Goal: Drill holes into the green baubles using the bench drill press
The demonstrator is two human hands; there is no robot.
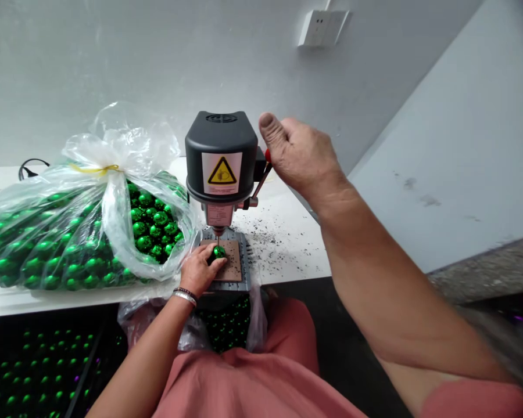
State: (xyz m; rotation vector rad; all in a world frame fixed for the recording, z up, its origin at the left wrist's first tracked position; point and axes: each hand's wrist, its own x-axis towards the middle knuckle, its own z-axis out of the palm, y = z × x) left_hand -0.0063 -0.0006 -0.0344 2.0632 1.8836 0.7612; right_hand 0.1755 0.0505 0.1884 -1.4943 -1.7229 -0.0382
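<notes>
Left hand (199,268) pinches shiny green ball (219,252) between thumb and fingers; brown board (232,266) beneath grip, drill bit (218,239) just above (contact unclear). Right hand (303,152), up and right of that grip, curls round end of lever (262,182). Ball probably light, stiff, slippery, thin-shelled; best held low by sides, gently.

Set against a grey wall (148,64) with a white socket (325,29), at a white surface (298,244) near a scuffed side wall (466,145).
</notes>
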